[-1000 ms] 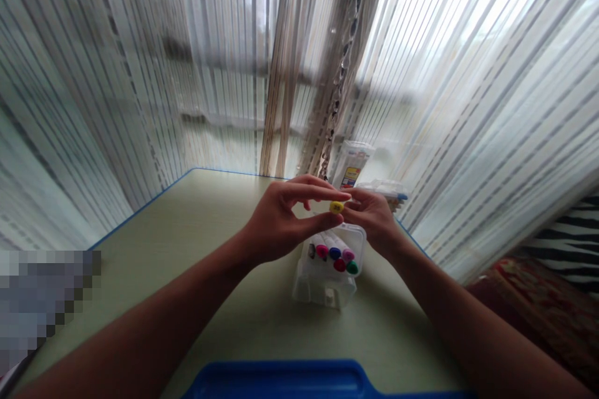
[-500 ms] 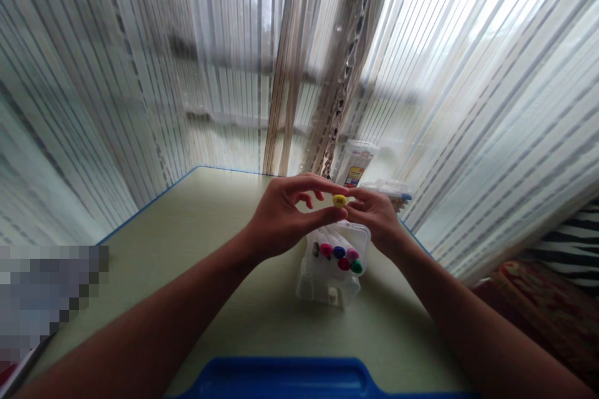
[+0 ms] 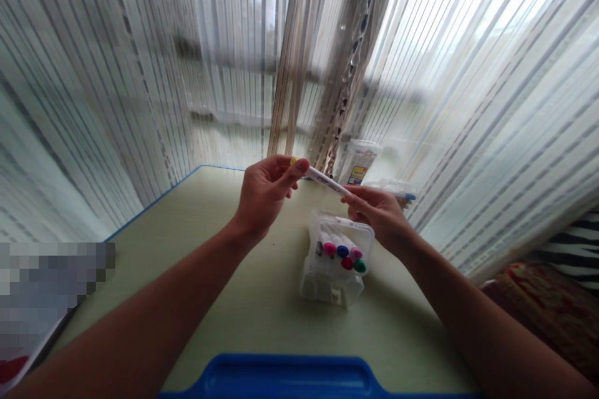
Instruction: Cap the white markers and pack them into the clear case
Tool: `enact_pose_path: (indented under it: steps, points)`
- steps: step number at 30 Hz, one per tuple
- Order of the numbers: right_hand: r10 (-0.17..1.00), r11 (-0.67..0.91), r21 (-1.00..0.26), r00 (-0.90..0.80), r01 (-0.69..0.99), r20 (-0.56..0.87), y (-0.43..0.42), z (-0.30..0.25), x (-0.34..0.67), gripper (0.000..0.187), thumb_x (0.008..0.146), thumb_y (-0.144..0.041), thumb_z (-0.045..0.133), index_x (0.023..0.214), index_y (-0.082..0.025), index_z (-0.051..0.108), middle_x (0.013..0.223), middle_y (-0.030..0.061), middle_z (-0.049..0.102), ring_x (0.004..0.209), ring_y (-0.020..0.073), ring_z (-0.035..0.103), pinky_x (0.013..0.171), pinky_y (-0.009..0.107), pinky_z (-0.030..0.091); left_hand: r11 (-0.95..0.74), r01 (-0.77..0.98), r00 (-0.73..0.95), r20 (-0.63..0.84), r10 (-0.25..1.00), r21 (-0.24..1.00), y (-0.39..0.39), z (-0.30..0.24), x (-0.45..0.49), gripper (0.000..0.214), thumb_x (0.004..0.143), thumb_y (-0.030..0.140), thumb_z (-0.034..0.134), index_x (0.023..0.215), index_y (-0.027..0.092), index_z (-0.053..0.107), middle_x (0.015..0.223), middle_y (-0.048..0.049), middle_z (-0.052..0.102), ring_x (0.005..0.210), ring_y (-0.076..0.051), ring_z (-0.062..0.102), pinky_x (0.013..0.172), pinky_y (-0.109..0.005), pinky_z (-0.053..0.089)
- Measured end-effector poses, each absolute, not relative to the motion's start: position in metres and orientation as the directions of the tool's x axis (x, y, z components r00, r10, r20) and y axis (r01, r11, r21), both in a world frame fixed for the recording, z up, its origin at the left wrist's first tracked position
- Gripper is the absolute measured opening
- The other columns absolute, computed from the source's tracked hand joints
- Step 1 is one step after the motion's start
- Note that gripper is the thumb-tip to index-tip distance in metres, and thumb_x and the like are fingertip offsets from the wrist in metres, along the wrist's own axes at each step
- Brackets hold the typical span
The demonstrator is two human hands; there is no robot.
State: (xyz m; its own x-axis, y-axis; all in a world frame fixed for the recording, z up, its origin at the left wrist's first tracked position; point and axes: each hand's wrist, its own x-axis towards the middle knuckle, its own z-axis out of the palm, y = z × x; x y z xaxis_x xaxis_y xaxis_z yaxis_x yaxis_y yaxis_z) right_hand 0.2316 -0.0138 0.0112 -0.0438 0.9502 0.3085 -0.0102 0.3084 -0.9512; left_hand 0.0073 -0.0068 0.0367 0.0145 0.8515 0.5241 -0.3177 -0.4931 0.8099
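Note:
Between my two hands a white marker point(image 3: 327, 182) with a yellow cap end is held slantwise above the table. The fingers and thumb of my left hand point(image 3: 271, 190) pinch its yellow end. My right hand point(image 3: 379, 207) grips the other end, which its fingertips partly cover. Below the hands stands a clear plastic case point(image 3: 331, 290) with its lid open. Several white markers point(image 3: 342, 251) lie in it, their pink, blue, red, lilac and green ends facing me.
The pale green table point(image 3: 243, 312) has a blue edge and a blue tray-like ledge point(image 3: 290, 375) in front. A clear package point(image 3: 359, 162) stands at the back, by a bag point(image 3: 390, 188). A striped curtain point(image 3: 224, 75) hangs behind. A pixelated patch covers the left side.
The marker has turned from pointing its yellow end at me to lying crosswise. My left hand has moved left and up with the yellow end, and more of the marker's barrel shows.

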Motion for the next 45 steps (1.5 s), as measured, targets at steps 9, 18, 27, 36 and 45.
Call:
enact_pose_path:
  steps: [9, 18, 27, 36, 45]
  points:
    - [0.951, 0.305, -0.947, -0.031, -0.1, 0.309, -0.012, 0.013, 0.234, 0.034, 0.067, -0.044, 0.088, 0.089, -0.019, 0.078, 0.073, 0.0007, 0.065, 0.048, 0.0067, 0.047, 0.041, 0.023, 0.033, -0.409, -0.237, -0.027, 0.415, 0.909, 0.881, 0.001, 0.029, 0.004, 0.027, 0.075, 0.037, 0.081, 0.083, 0.013, 0.071, 0.072, -0.0041, 0.07, 0.056, -0.009, 0.053, 0.049, -0.022, 0.04]
    - [0.942, 0.336, -0.931, 0.042, -0.147, 0.333, -0.014, 0.02, 0.234, 0.035, 0.067, -0.045, 0.088, 0.086, -0.019, 0.075, 0.069, -0.0013, 0.063, 0.044, 0.0061, 0.044, 0.04, 0.023, 0.03, -0.39, -0.037, 0.147, 0.391, 0.909, 0.92, 0.008, 0.019, 0.001, 0.029, 0.074, 0.039, 0.08, 0.088, 0.013, 0.076, 0.07, -0.0046, 0.07, 0.055, -0.01, 0.052, 0.05, -0.023, 0.041]
    - [0.937, 0.343, -0.919, 0.0, -0.196, 0.35, -0.02, 0.027, 0.231, 0.032, 0.064, -0.039, 0.09, 0.087, -0.021, 0.077, 0.062, -0.0041, 0.055, 0.048, 0.0067, 0.042, 0.043, 0.023, 0.031, -0.534, 0.163, 0.326, 0.466, 0.823, 0.83, 0.007, 0.014, 0.003, 0.028, 0.081, 0.038, 0.076, 0.099, 0.017, 0.08, 0.086, -0.0088, 0.077, 0.067, -0.015, 0.064, 0.058, -0.025, 0.048]
    - [0.934, 0.337, -0.911, -0.034, -0.236, 0.354, -0.021, 0.028, 0.228, 0.031, 0.067, -0.04, 0.089, 0.09, -0.021, 0.079, 0.067, -0.0024, 0.058, 0.051, 0.0067, 0.042, 0.043, 0.023, 0.031, -0.587, 0.269, 0.306, 0.51, 0.804, 0.763, 0.008, 0.012, 0.002, 0.031, 0.084, 0.041, 0.073, 0.101, 0.016, 0.079, 0.091, -0.0099, 0.079, 0.075, -0.02, 0.07, 0.063, -0.029, 0.054]
    - [0.907, 0.372, -0.893, -0.107, -0.253, 0.408, -0.025, 0.023, 0.223, 0.023, 0.068, -0.03, 0.089, 0.088, -0.021, 0.082, 0.065, -0.0022, 0.062, 0.052, 0.0063, 0.042, 0.046, 0.023, 0.032, -0.668, 0.489, 0.324, 0.594, 0.736, 0.561, 0.004, 0.008, 0.004, 0.017, 0.084, 0.029, 0.071, 0.095, 0.018, 0.076, 0.087, -0.0035, 0.078, 0.078, -0.02, 0.071, 0.076, -0.033, 0.056]
